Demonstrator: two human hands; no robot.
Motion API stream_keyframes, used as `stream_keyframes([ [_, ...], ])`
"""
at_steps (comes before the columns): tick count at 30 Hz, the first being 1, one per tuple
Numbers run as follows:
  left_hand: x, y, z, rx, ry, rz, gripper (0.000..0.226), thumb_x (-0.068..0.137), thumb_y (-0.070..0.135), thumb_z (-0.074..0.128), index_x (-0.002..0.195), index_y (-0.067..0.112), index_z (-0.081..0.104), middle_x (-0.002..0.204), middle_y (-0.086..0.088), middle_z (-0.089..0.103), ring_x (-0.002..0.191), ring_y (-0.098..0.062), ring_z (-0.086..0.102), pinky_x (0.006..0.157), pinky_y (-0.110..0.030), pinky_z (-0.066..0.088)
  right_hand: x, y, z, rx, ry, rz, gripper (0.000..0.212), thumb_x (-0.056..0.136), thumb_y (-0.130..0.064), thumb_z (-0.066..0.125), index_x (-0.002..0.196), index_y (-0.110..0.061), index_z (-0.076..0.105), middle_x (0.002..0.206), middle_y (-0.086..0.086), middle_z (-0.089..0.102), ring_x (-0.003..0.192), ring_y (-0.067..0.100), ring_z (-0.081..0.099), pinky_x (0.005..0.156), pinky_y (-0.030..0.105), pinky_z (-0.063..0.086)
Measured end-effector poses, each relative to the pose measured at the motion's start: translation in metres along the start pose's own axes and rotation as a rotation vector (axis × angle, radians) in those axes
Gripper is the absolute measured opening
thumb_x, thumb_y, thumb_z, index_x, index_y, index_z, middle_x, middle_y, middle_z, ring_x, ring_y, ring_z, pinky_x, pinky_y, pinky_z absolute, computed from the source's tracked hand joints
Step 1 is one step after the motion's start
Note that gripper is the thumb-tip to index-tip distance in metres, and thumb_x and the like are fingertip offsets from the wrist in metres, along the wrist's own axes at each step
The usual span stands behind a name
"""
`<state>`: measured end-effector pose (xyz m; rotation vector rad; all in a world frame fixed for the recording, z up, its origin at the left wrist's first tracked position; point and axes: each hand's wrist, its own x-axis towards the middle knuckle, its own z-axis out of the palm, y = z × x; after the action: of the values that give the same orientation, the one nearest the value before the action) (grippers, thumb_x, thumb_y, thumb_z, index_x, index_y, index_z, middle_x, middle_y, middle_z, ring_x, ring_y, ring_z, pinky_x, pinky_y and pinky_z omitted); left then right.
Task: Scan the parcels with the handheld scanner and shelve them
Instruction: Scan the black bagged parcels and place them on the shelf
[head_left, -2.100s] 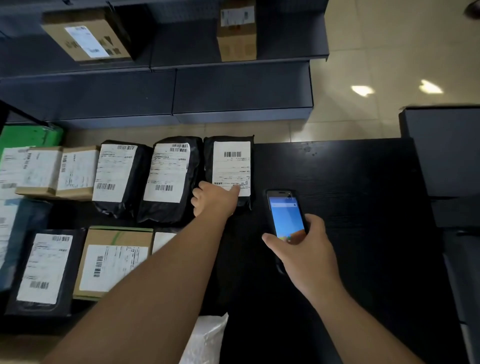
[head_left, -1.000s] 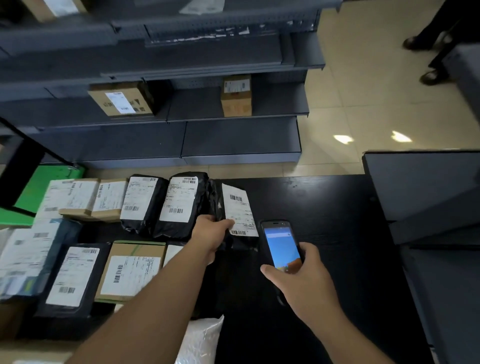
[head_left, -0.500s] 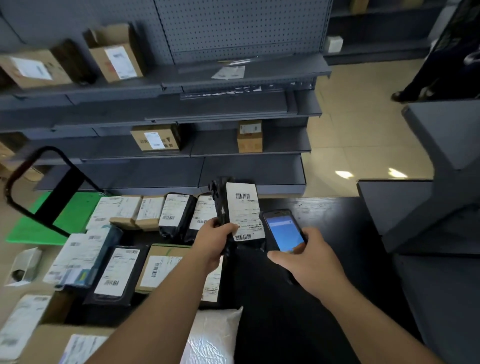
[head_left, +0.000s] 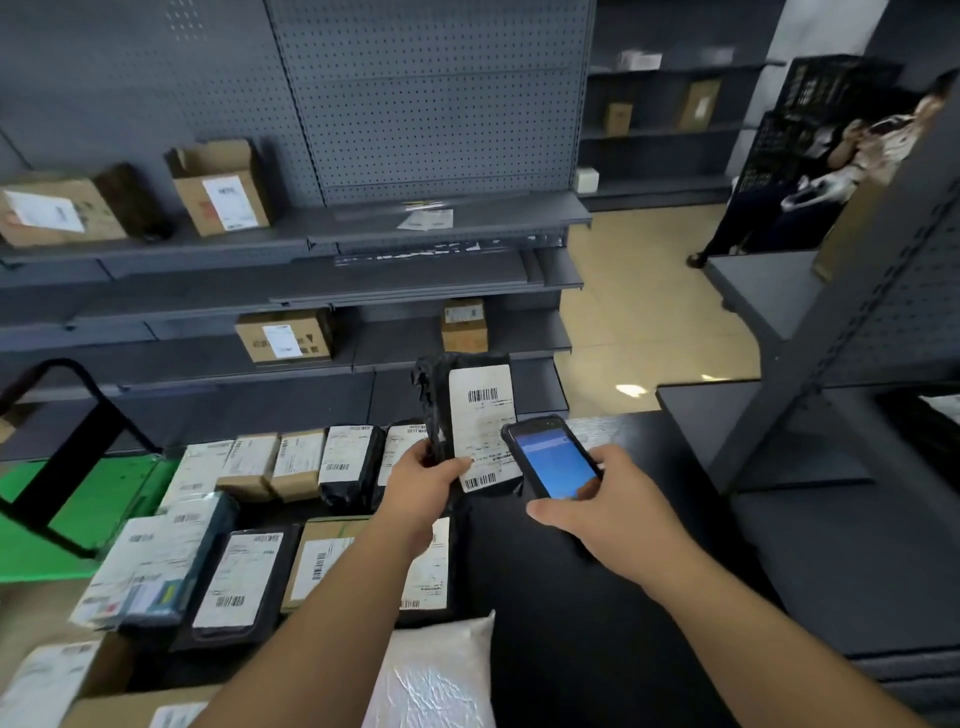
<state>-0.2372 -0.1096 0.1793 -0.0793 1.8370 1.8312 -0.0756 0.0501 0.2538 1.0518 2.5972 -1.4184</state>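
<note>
My left hand (head_left: 426, 480) grips the black parcel (head_left: 470, 421) upright above the table (head_left: 597, 597), long axis running twelve to six. My right hand (head_left: 605, 512) clasps the scanner (head_left: 553, 457) — just beside the label's lower barcode, at three o'clock, so it's the nearer.

Parcel depot or courier pickup shop. Grey metal shelving (head_left: 426, 228) with pegboard backs (head_left: 431, 93) holds labelled cardboard boxes (head_left: 283, 338). Black desk (head_left: 597, 623) carries rows of barcode-labelled parcels (head_left: 348, 462) (black mailers, small cartons). Green platform trolley (head_left: 88, 509) on left, beige tiled floor (head_left: 644, 312), more shelving (head_left: 670, 130) beyond.
</note>
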Motion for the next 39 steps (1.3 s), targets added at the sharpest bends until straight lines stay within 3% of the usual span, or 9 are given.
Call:
stream_keyframes([
  [3, -0.008, 0.006, -0.003, 0.0, 0.009, 0.049, 0.029, 0.097, 0.004, 0.07, 0.122, 0.02, 0.067, 0.106, -0.003, 0.081, 0.095, -0.027, 0.079, 0.081, -0.049, 0.066, -0.011, -0.009, -0.003, -0.02, -0.015, -0.02, 0.068, 0.069, -0.054, 0.089, 0.118, -0.029, 0.049, 0.099, -0.008, 0.063, 0.081, 0.014, 0.068, 0.069, 0.035, 0.06],
  [6, -0.013, 0.014, -0.005, 0.001, 0.036, 0.086, 0.031, 0.097, 0.006, 0.071, 0.122, 0.023, 0.067, 0.106, -0.003, 0.081, 0.09, -0.025, 0.079, 0.061, -0.033, 0.062, -0.017, -0.017, -0.007, -0.042, -0.039, -0.044, 0.062, 0.067, -0.051, 0.09, 0.112, -0.03, 0.052, 0.095, -0.007, 0.064, 0.079, 0.015, 0.069, 0.068, 0.035, 0.061],
  [10, -0.02, 0.021, -0.008, -0.037, 0.072, 0.088, 0.037, 0.095, 0.007, 0.074, 0.127, 0.023, 0.066, 0.111, -0.004, 0.08, 0.098, -0.027, 0.079, 0.085, -0.049, 0.065, -0.021, -0.027, -0.017, -0.077, -0.058, -0.083, 0.061, 0.065, -0.053, 0.091, 0.107, -0.032, 0.052, 0.094, -0.005, 0.064, 0.08, 0.016, 0.069, 0.07, 0.037, 0.06],
  [12, -0.023, 0.022, -0.01, -0.021, 0.055, 0.099, 0.035, 0.095, 0.007, 0.074, 0.126, 0.022, 0.068, 0.11, -0.003, 0.08, 0.099, -0.027, 0.079, 0.089, -0.052, 0.064, -0.024, -0.031, -0.021, -0.084, -0.054, -0.102, 0.061, 0.067, -0.053, 0.09, 0.107, -0.033, 0.049, 0.095, -0.005, 0.065, 0.082, 0.016, 0.069, 0.073, 0.037, 0.06],
  [19, -0.024, 0.024, -0.018, 0.023, 0.056, 0.14, 0.026, 0.096, 0.007, 0.072, 0.115, 0.026, 0.073, 0.105, 0.002, 0.082, 0.1, -0.024, 0.078, 0.093, -0.051, 0.062, -0.026, -0.038, -0.023, -0.103, -0.061, -0.123, 0.06, 0.064, -0.054, 0.089, 0.106, -0.03, 0.052, 0.094, -0.002, 0.065, 0.085, 0.022, 0.07, 0.077, 0.043, 0.06],
  [30, -0.023, 0.023, -0.028, 0.033, 0.065, 0.163, 0.024, 0.095, 0.006, 0.072, 0.11, 0.024, 0.072, 0.104, 0.001, 0.082, 0.101, -0.026, 0.078, 0.096, -0.051, 0.061, -0.031, -0.045, -0.016, -0.107, -0.075, -0.127, 0.059, 0.069, -0.052, 0.088, 0.109, -0.031, 0.049, 0.1, -0.003, 0.062, 0.084, 0.017, 0.068, 0.069, 0.032, 0.057],
  [33, -0.022, 0.021, -0.029, 0.031, 0.056, 0.154, 0.024, 0.096, 0.006, 0.072, 0.111, 0.025, 0.072, 0.104, 0.002, 0.082, 0.102, -0.026, 0.077, 0.097, -0.052, 0.06, -0.033, -0.043, -0.014, -0.09, -0.068, -0.111, 0.058, 0.068, -0.051, 0.089, 0.107, -0.031, 0.051, 0.097, -0.004, 0.064, 0.083, 0.018, 0.069, 0.069, 0.035, 0.058],
  [39, -0.016, 0.01, -0.017, 0.001, 0.005, 0.126, 0.027, 0.094, 0.011, 0.076, 0.116, 0.026, 0.073, 0.116, -0.001, 0.079, 0.104, -0.025, 0.077, 0.094, -0.05, 0.062, -0.037, -0.029, -0.022, -0.042, 0.012, -0.063, 0.07, 0.071, -0.049, 0.089, 0.124, -0.03, 0.049, 0.098, -0.008, 0.061, 0.083, 0.011, 0.065, 0.064, 0.027, 0.055],
])
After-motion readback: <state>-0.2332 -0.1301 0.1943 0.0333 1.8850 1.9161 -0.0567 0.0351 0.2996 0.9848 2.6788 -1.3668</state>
